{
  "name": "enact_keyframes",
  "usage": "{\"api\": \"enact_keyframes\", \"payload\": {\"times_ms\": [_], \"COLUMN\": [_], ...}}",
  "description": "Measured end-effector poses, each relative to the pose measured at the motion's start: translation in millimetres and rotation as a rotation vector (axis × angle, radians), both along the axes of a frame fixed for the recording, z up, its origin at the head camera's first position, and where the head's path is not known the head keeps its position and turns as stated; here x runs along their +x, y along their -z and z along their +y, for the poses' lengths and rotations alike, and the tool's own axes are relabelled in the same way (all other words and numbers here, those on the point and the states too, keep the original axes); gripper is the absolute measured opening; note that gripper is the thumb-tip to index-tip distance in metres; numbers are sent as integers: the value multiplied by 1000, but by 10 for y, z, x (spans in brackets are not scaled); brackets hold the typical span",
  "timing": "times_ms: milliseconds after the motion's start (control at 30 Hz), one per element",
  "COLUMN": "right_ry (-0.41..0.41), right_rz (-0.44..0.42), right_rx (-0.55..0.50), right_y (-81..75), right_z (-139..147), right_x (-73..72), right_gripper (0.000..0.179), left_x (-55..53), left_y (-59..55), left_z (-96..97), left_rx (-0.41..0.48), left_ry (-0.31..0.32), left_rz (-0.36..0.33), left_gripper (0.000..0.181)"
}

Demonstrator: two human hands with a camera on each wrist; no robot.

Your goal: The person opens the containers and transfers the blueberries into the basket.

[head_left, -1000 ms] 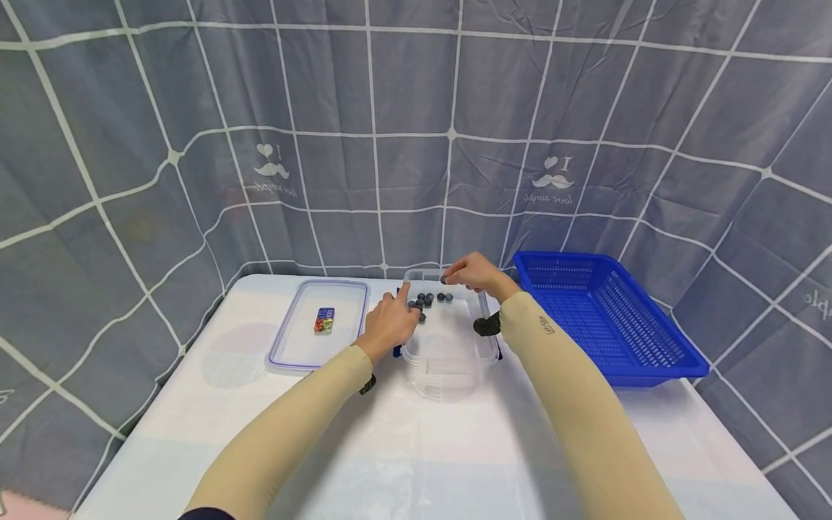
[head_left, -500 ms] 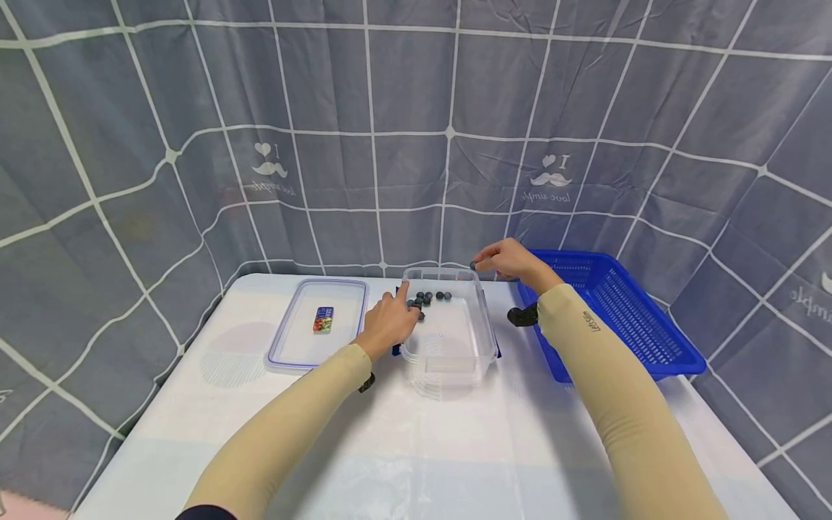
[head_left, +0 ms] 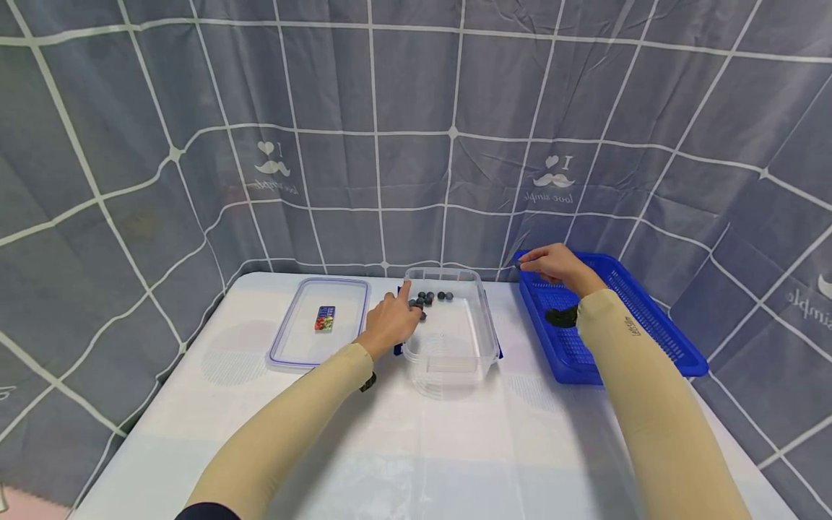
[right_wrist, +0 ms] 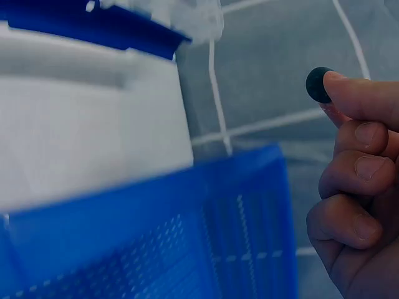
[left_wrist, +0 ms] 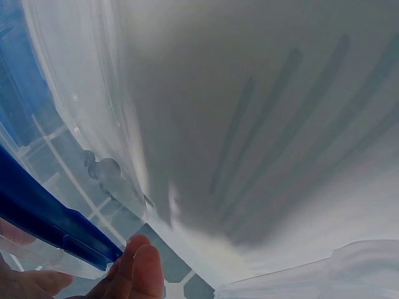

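My right hand (head_left: 557,270) pinches one dark blueberry (right_wrist: 317,86) between thumb and fingertip, above the far left corner of the blue plastic basket (head_left: 572,373). The other fingers curl in toward the palm. At the middle of the table stands a clear plastic container (head_left: 458,339), with several blueberries (head_left: 430,297) loose in its far left part. My left hand (head_left: 390,320) grips the container's left wall, thumb to the inside. In the left wrist view its fingertips (left_wrist: 148,269) lie at the end of the blue side latch (left_wrist: 68,227).
A clear lid (head_left: 305,345) with a blue-purple seal and a small fruit-picture label (head_left: 324,318) lies flat left of the container. Behind the white-covered table (head_left: 416,448) hangs a grey checked curtain (head_left: 416,173), close to the far edge.
My right hand has carried the blueberry rightward, from over the container's far end to above the basket. The left hand stays on the container's left side.
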State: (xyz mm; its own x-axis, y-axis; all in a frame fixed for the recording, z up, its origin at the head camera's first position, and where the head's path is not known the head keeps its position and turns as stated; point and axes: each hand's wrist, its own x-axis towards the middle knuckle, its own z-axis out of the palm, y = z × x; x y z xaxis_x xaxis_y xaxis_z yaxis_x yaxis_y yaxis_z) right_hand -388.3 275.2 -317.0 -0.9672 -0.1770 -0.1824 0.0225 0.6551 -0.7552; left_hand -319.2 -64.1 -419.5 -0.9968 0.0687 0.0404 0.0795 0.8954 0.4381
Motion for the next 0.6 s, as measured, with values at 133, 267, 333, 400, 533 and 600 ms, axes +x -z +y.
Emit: {"api": "enact_keyframes", "payload": {"times_ms": [133,267,333,400,533,600], "right_ry": [34,67,80,90,116,128], "right_rz": [-7,-22,-30,-36,-62,-78], "right_rx": [3,-13,-21,-20,-14,-15], "right_y": [56,128,169,219,323,374], "right_z": [161,306,369,425,535,590], "right_x": [17,12,8,5,15,17], "right_gripper": [46,45,46,46,46,45], "left_x": [-3,-3,0,9,27,33], "left_y": [-1,0,1,-1,-6,-10], "left_z": [-11,-22,-26,-32,-28,-23], "left_rx": [1,7,13,20,23,16], "left_ry": [1,-2,-2,0,11,13], "left_rz": [-5,8,9,1,-6,-5], "left_gripper": [65,64,65,65,65,65]}}
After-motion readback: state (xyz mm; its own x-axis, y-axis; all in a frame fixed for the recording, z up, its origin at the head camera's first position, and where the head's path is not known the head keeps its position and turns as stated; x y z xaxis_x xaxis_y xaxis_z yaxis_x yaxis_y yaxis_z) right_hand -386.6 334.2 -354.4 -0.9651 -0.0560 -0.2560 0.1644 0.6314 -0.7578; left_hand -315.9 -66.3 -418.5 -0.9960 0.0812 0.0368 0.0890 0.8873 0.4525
